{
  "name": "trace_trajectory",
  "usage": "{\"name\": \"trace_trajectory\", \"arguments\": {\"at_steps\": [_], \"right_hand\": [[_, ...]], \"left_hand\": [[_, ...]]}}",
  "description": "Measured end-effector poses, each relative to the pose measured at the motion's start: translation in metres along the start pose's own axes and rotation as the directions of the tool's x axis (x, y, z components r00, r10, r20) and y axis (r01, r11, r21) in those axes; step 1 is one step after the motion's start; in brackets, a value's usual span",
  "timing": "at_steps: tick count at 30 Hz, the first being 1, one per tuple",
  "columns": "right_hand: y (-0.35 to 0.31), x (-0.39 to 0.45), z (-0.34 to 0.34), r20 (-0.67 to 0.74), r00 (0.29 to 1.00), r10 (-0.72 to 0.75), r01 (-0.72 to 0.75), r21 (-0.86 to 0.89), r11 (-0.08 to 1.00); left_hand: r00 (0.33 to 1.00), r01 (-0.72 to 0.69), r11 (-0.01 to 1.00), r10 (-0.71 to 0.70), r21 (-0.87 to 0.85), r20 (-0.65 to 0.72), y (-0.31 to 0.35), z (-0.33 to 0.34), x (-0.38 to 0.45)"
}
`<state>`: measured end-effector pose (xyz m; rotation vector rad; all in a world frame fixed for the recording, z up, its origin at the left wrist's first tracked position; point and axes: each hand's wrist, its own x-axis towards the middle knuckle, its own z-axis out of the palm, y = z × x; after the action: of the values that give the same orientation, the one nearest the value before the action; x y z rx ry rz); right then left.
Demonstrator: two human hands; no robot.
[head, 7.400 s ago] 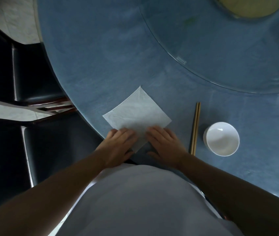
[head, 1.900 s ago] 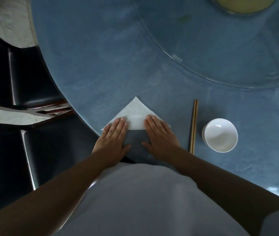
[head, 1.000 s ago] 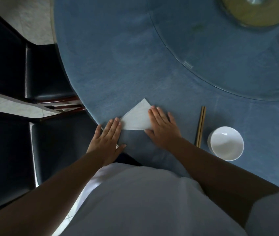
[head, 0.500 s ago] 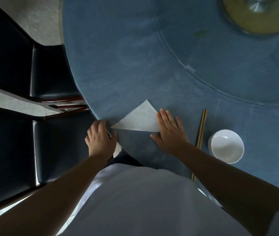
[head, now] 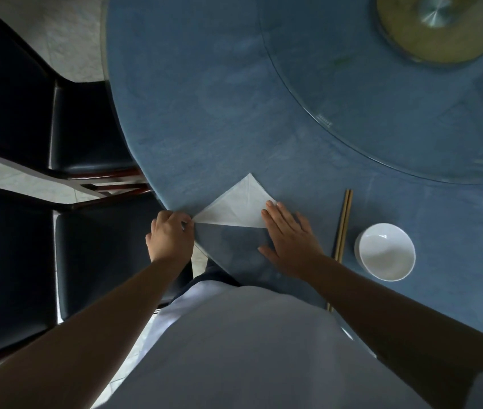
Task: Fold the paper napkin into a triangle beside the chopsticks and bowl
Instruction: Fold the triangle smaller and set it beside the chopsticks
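Between hands, white triangular napkin (head: 234, 209)

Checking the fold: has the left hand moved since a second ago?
Yes. The left hand slid left off the napkin, away from the chopsticks, pinching its left corner.

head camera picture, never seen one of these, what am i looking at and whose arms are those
The camera sits on a person's head and looks down, so the arms are their own; no machine is involved. They stand at a round blue table. On it lies a white paper napkin folded into a triangle. The left hand pinches its left corner; the right hand lies flat on its right corner. To the right are chopsticks and an empty white bowl. Dark chairs stand on the left.
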<state>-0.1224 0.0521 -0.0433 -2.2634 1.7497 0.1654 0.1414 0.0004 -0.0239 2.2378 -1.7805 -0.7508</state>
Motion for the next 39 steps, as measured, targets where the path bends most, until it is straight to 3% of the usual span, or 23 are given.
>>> {"name": "trace_trajectory", "arguments": {"at_steps": [3,6,10,16,18,20,22,25,27,33,37,39], "right_hand": [[0.001,-0.001,-0.001,0.011,0.996,-0.083,0.083,-0.032,0.996],[0.001,-0.003,-0.001,0.022,0.997,-0.077,0.077,-0.021,0.997],[0.003,-0.006,0.001,0.041,0.999,-0.032,0.031,0.012,0.999],[0.007,-0.008,0.002,0.073,0.997,-0.036,0.033,0.029,0.999],[0.008,-0.007,0.002,0.076,0.996,-0.045,0.044,0.021,0.999],[0.008,-0.007,0.002,0.072,0.996,-0.056,0.055,0.017,0.998],[0.009,-0.008,0.002,0.069,0.996,-0.055,0.053,0.024,0.998],[0.011,-0.009,0.001,0.061,0.996,-0.059,0.057,0.032,0.998],[0.011,-0.008,0.001,0.055,0.997,-0.058,0.056,0.032,0.998],[0.013,-0.008,0.000,0.020,0.997,-0.076,0.075,0.046,0.996],[0.011,-0.007,-0.003,-0.051,0.997,-0.056,0.060,0.095,0.994],[0.010,-0.007,-0.005,-0.077,0.997,0.001,0.011,0.154,0.988]], "left_hand": [[0.999,0.009,0.994,-0.005,-0.108,0.041,0.003,-0.002,0.000],[0.996,0.078,0.981,-0.067,-0.179,0.065,0.006,-0.002,0.000],[0.995,0.085,0.992,-0.080,-0.091,0.052,0.006,0.000,0.000],[0.998,-0.032,0.999,0.033,-0.029,0.056,0.005,0.000,0.004],[0.996,-0.031,0.994,0.041,-0.109,0.084,0.006,0.000,0.006],[0.989,0.071,0.974,-0.040,-0.216,0.143,0.009,-0.001,0.006],[0.965,0.220,0.900,-0.145,-0.377,0.217,0.013,0.000,0.006],[0.906,0.418,0.599,-0.215,-0.683,0.365,0.024,0.003,0.005],[0.876,0.483,0.466,-0.245,-0.741,0.417,0.032,0.008,0.005],[0.827,0.542,0.485,-0.451,-0.686,0.335,0.046,0.021,0.011],[0.794,0.584,0.312,-0.412,-0.749,0.447,0.055,0.014,0.013],[0.825,0.546,0.315,-0.361,-0.776,0.434,0.059,0.008,0.014]]}}
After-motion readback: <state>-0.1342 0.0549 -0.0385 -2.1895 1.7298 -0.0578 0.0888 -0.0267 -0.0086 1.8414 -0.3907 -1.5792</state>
